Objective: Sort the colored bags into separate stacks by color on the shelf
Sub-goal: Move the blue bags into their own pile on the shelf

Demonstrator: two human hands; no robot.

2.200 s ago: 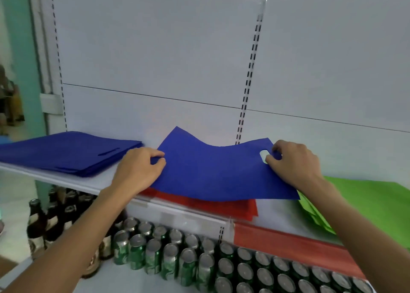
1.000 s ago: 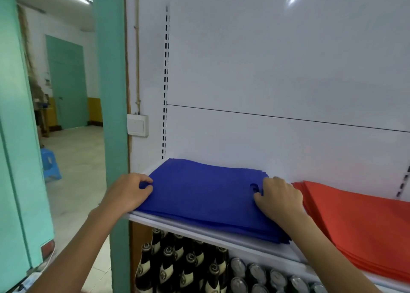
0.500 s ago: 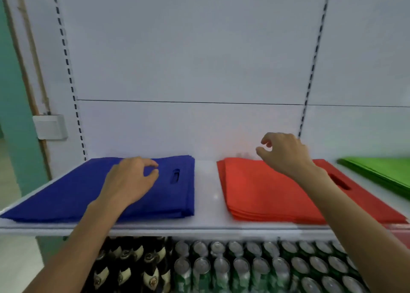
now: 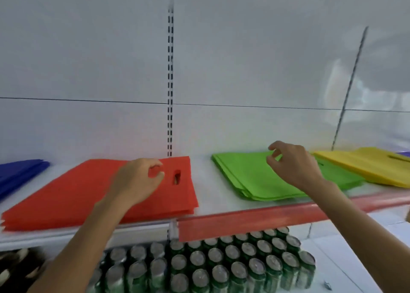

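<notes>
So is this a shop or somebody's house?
Most likely a shop. The shelf has a red strip along its front edge, rows of green cans are packed underneath, and stacks of red bags and green bags lie sorted on top.

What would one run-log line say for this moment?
stage: sorting | left hand: over red stack, empty | right hand: over green stack, empty | blue stack far left, yellow stack far right

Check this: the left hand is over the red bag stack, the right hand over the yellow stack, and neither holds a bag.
The head view shows the right hand over the green stack, not the yellow stack. The left hand is over the red stack; neither holds a bag.
</notes>
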